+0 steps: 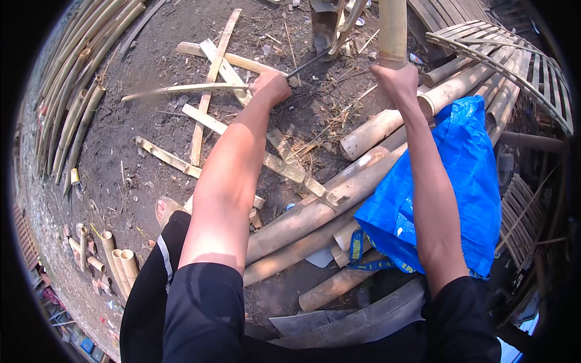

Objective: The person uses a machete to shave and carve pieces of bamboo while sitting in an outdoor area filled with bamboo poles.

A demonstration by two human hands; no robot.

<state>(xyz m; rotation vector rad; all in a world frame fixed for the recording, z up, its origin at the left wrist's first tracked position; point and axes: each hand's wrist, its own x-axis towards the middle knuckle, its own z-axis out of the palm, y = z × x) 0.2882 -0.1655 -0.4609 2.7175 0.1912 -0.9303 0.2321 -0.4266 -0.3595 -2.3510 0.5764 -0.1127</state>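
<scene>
My left hand (270, 88) is closed round the near end of a thin dark blade-like tool (310, 63), seen nearly edge-on. The tool's far end reaches a dark, upright post-like piece (324, 27) with split bamboo beside it. A narrow bamboo strip (187, 88) extends left from beside this hand, its outer end blurred; whether the hand touches it I cannot tell. To the right, my right hand (396, 85) grips a thick bamboo length (393, 30) that rises past the upper edge. Below that fist its lower end is smeared by motion.
Crossed bamboo slats (212, 72) lie on the dirt ground. Thick bamboo poles (327, 206) run beneath my arms, with a blue plastic bag (454, 175) on them at right. Bundled poles (78, 78) lie at far left, a slatted bamboo frame (508, 51) at upper right.
</scene>
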